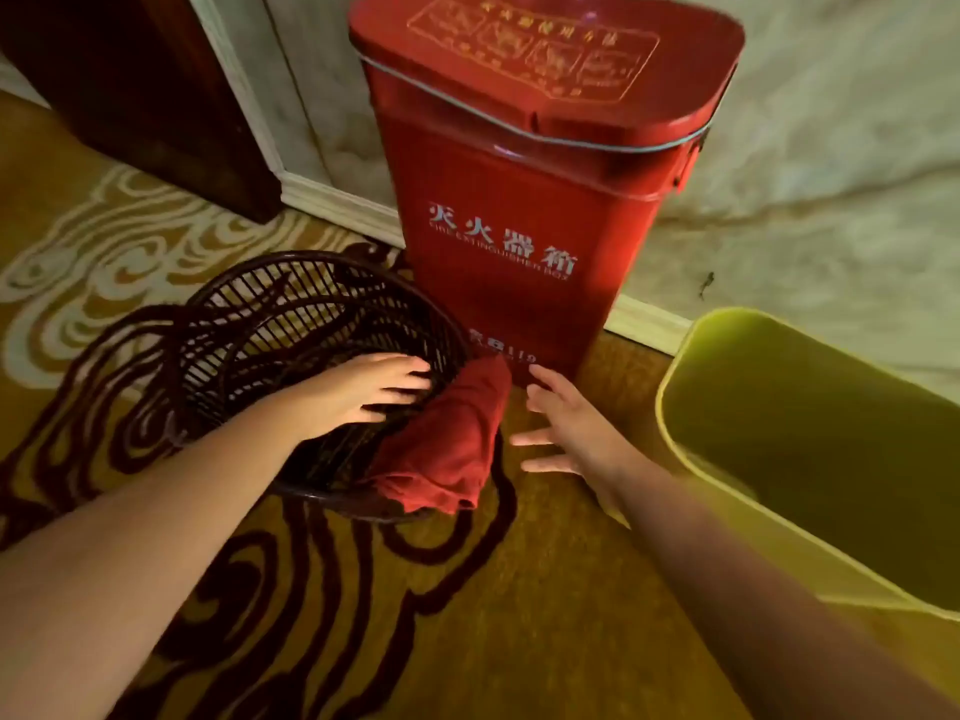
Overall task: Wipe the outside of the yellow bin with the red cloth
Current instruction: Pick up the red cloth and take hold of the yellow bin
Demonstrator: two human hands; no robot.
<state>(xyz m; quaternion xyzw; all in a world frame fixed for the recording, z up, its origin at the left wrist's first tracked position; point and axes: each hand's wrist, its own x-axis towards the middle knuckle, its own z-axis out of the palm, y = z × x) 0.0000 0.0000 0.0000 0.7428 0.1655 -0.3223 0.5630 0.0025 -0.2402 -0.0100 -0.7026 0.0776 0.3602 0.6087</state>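
A red cloth (pixel 449 449) drapes over a dark brown slatted basket (pixel 291 324). Behind stands a red box (pixel 519 210) with white lettering. A yellow bin (pixel 727 491) sits on gold carpet (pixel 545 615) with maroon and cream swirls.

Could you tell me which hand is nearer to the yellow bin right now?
Right hand: open, between red cloth and yellow bin. Left hand is farther, inside the basket.

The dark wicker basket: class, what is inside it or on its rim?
The red cloth drapes over the dark wicker basket's right rim. The left hand reaches inside, hiding part of the bottom; nothing else shows.
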